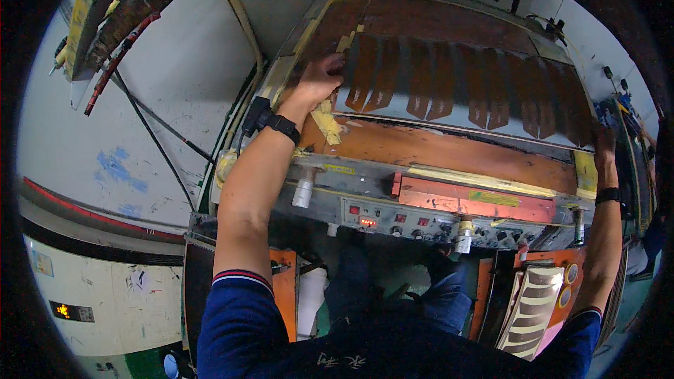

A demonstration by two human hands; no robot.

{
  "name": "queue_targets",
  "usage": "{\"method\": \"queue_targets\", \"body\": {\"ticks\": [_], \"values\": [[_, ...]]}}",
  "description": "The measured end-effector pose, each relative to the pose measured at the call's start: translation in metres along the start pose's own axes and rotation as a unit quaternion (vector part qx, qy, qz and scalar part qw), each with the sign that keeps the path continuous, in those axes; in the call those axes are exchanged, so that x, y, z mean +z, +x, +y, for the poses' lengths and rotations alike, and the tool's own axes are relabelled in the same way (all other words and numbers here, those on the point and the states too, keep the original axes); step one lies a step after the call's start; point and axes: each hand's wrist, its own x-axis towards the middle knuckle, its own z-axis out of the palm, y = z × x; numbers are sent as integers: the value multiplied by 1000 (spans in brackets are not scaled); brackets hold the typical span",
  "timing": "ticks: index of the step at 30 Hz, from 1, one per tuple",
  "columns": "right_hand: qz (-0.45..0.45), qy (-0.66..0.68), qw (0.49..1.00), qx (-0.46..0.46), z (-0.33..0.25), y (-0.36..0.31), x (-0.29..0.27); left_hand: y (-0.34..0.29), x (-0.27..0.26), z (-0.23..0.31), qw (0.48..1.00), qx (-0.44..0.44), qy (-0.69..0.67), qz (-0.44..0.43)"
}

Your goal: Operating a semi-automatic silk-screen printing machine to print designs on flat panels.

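A wide sheet point(390, 107) with several brown, pointed strip shapes on a pale ground spans a flat brown machine bed point(449, 147). At its left edge my left hand point(323, 78) is closed, fingers curled against the sheet beside yellow tape point(326, 125). My right hand point(604, 140) grips the near right corner of the sheet; its fingertips are lost in shadow. Both arms are stretched wide, with a black band on each wrist and a small dark device on the left one. The far part of the sheet lies in shadow.
Along the bed's front runs a control panel point(421, 221) with knobs and red lights. Above it rests a reddish bar point(474, 198). Patterned sheets point(531, 312) and tape rolls point(567, 285) lie at lower right. A stained frame point(112, 35) overhangs the upper left.
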Motion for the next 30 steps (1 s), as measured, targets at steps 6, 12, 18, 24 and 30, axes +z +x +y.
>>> {"method": "queue_targets", "body": {"ticks": [6, 12, 18, 24, 30], "values": [[-33, 72, 997, -3, -10, -9, 11, -2, 4, 0, 1000, -13, 10, 13], [-14, 38, 999, 8, -38, -27, 15, -2, 6, 5, 999, 3, 39, 16], [-20, 290, 956, 35, -52, -38, 29, 1, 3, -9, 999, 8, 37, 15], [89, 213, 966, 112, -51, -36, 38, -7, 7, 0, 995, 40, 79, 47], [87, 50, 990, -99, -19, -50, 38, -72, 11, 3, 983, 72, 134, 98]]}}
